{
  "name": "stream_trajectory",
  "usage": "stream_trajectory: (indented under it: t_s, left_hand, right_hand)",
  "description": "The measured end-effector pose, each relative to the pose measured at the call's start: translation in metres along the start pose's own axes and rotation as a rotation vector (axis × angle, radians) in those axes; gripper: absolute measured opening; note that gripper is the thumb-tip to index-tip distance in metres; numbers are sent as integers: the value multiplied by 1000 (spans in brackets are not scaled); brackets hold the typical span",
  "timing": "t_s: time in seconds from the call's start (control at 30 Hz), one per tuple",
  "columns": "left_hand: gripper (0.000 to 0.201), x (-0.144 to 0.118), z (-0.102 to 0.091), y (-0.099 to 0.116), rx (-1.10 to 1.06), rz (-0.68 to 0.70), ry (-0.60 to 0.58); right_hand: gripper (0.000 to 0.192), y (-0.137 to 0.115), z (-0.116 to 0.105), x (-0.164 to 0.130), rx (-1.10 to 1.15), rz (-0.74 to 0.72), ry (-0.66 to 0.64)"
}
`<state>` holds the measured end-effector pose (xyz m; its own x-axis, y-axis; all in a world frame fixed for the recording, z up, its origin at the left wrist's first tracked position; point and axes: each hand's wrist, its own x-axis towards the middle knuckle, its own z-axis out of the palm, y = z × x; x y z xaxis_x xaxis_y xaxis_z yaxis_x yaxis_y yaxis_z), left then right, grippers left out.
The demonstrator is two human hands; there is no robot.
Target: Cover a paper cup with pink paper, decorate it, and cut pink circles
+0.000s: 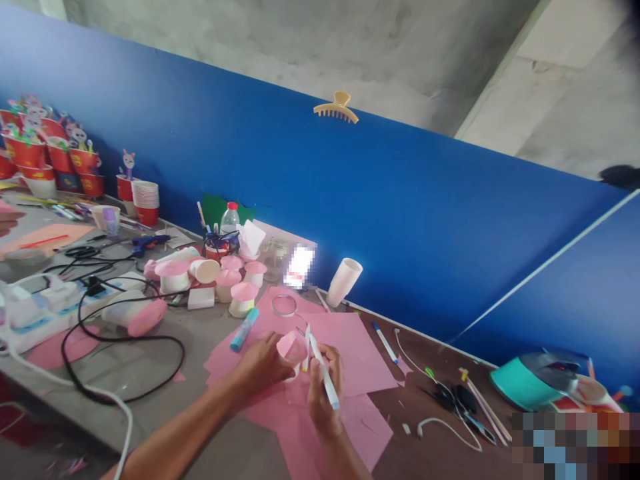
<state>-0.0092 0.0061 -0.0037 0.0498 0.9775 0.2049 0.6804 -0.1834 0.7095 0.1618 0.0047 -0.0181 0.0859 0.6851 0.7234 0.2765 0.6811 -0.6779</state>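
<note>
Left hand [263, 365] wraps a small paper cup [293, 348] with pink paper over it, fingers closed around its side wall. The cup sits in the air just above the pink sheets [360, 347], low centre of view. Right hand [323, 387] is closed on a white pen [323, 373], blue cap end pointing to 5 o'clock, tip at the cup's pink face.

Handling, as I judge it: the cup is very light, thin-walled, crushes easily. Pink cover is soft paper, creases and tears under point load. Best hold is around the wall near the rim, where it's stiffest, light squeeze only. Surface looks matte, not slippery. Pen is rigid, light; pinch near the tip for control.

Around it: glue stick [245, 329] at 10 o'clock from the cup, clear ring [285, 305] at 12, another pen [385, 343] at 3. More pink-topped cups [240, 280] further out at 11. Black cable [125, 347] loops at 9, well apart. Scissors [463, 403] at 4.
</note>
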Motion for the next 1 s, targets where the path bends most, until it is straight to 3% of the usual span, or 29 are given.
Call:
stream_trajectory:
  t_s: [0.13,0.37,0.5,0.83,1.0]
  left_hand:
    - [59,-5,-2,7,-99,-24,-72]
    - [67,-10,-8,13,-305,2,-158]
    - [63,-8,-11,12,-210,38,-59]
    - [66,-11,-6,-5,-225,75,-73]
    - [81,-11,-7,4,-144,42,-66]
  right_hand:
    - [28,9,3,-4,58,171,3]
    - [50,5,5,0,210,431,34]
    - [51,5,4,2,200,441,47]
    - [50,10,4,4,208,431,87]
    - [47,3,2,3,217,385,24]
